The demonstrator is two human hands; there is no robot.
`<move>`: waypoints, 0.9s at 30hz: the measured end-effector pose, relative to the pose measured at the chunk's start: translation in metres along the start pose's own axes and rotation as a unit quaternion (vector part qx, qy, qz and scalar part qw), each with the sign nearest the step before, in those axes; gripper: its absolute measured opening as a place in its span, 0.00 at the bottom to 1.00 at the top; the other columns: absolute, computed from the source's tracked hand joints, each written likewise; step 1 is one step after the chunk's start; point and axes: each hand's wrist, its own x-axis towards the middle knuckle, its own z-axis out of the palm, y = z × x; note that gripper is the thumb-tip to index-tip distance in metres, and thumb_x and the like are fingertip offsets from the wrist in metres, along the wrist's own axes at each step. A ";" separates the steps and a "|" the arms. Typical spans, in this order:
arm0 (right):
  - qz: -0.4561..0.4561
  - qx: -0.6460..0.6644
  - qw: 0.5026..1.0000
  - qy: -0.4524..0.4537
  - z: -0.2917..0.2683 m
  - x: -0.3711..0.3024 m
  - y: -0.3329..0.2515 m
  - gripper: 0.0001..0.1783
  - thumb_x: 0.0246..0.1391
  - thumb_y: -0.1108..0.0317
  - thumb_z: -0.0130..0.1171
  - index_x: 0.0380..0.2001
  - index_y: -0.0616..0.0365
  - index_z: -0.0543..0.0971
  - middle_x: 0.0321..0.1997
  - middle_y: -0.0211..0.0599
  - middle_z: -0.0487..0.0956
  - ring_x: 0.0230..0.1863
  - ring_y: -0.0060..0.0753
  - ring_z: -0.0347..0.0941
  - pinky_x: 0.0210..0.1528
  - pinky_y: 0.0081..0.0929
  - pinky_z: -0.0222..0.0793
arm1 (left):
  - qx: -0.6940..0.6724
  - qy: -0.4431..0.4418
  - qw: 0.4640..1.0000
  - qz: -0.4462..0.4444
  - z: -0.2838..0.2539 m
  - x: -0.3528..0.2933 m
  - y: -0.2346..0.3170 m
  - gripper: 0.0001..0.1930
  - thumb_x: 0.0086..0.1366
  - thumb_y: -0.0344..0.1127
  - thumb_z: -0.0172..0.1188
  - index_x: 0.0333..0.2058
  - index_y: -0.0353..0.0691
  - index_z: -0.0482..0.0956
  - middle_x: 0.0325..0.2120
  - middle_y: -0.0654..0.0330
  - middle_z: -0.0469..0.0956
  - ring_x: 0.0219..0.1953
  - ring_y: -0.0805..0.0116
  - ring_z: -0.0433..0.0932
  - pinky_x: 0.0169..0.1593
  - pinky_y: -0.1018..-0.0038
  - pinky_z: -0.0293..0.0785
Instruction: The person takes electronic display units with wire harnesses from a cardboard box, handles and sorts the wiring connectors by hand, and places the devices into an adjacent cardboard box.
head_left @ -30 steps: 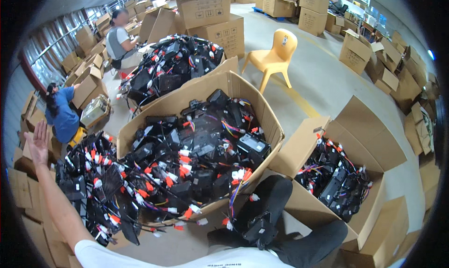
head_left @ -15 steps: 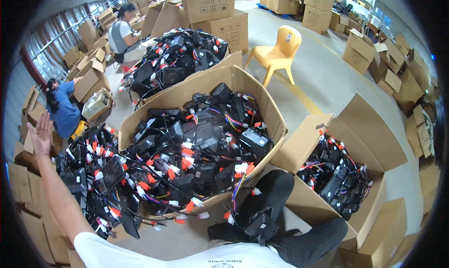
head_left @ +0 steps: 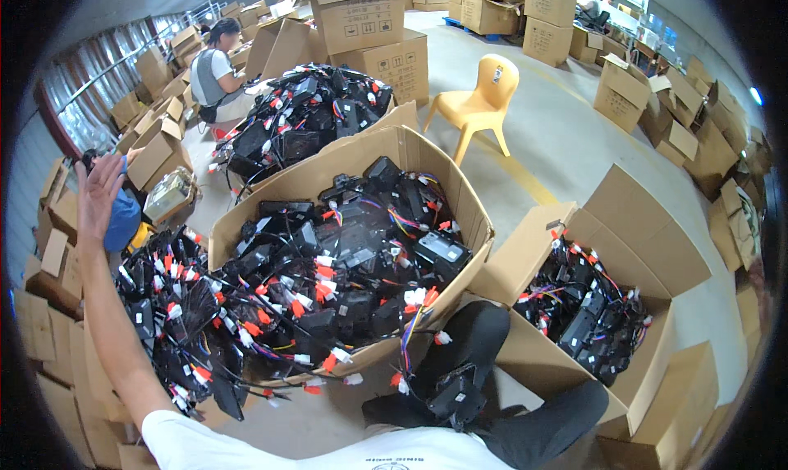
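My left hand point(head_left: 98, 195) is raised at the far left with its palm showing and fingers stretched out, holding nothing. Nearest below it is a heap of black plastic electronic units point(head_left: 185, 322), tangled with cables and red and white connectors. The heap runs into a large open cardboard box point(head_left: 402, 146) full of the same black units. One more black unit point(head_left: 460, 400) with a coloured cable lies by my legs, touched by no hand. My right hand is out of the picture.
On the right an open carton point(head_left: 657, 371) holds more black units. Behind the large box stand another piled box point(head_left: 320, 113) and a yellow plastic chair point(head_left: 480, 100). One person point(head_left: 220, 72) sits at the back left; another in blue point(head_left: 123, 220) is partly behind my hand.
My left hand has moved right and slightly up, now covering much of the person in blue. The view has shifted a little; the unit by my legs stays put.
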 end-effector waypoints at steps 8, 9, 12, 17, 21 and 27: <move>-0.113 -0.217 0.884 -0.398 0.455 -0.098 0.079 0.29 0.83 0.43 0.56 0.65 0.54 0.89 0.62 0.42 0.91 0.65 0.43 0.86 0.73 0.46 0.78 | 0.456 -0.142 0.879 0.009 0.224 -0.071 -0.099 0.26 0.87 0.53 0.61 0.63 0.35 0.89 0.52 0.59 0.94 0.52 0.70 0.91 0.59 0.68 0.86; 0.029 -0.121 0.914 -0.386 0.505 -0.132 0.100 0.31 0.82 0.43 0.61 0.72 0.55 0.85 0.68 0.45 0.88 0.70 0.42 0.83 0.77 0.46 0.76 | 0.519 -0.197 0.832 0.009 0.270 -0.096 -0.102 0.21 0.86 0.48 0.64 0.60 0.35 0.91 0.50 0.60 0.94 0.51 0.71 0.91 0.57 0.68 0.86; 0.074 0.035 0.894 -0.441 0.624 -0.187 0.168 0.46 0.80 0.38 0.65 0.80 0.68 0.72 0.77 0.55 0.81 0.77 0.50 0.78 0.80 0.47 0.74 | 0.532 -0.339 0.775 0.019 0.326 -0.174 -0.117 0.19 0.77 0.38 0.74 0.60 0.35 0.91 0.54 0.51 0.93 0.55 0.63 0.92 0.60 0.65 0.87; 0.102 0.150 0.909 -0.374 0.685 -0.231 0.194 0.49 0.76 0.43 0.73 0.78 0.75 0.70 0.72 0.67 0.81 0.76 0.54 0.80 0.76 0.47 0.77 | 0.339 -0.527 0.770 -0.118 0.362 -0.287 -0.190 0.26 0.77 0.41 0.77 0.67 0.35 0.86 0.61 0.43 0.90 0.63 0.47 0.90 0.68 0.59 0.85; 0.140 0.155 0.912 -0.353 0.683 -0.254 0.179 0.43 0.77 0.44 0.73 0.73 0.73 0.76 0.61 0.56 0.88 0.61 0.45 0.86 0.64 0.43 0.82 | 0.260 -0.494 0.824 -0.102 0.383 -0.390 -0.309 0.28 0.81 0.46 0.72 0.69 0.30 0.83 0.67 0.43 0.86 0.69 0.47 0.86 0.72 0.57 0.81; 0.122 0.054 0.943 -0.304 0.680 -0.276 0.192 0.37 0.76 0.42 0.72 0.63 0.71 0.86 0.53 0.50 0.91 0.52 0.39 0.85 0.57 0.40 0.82 | 0.332 -0.463 0.820 -0.052 0.410 -0.456 -0.397 0.35 0.80 0.49 0.72 0.75 0.33 0.76 0.71 0.38 0.78 0.69 0.36 0.82 0.72 0.51 0.80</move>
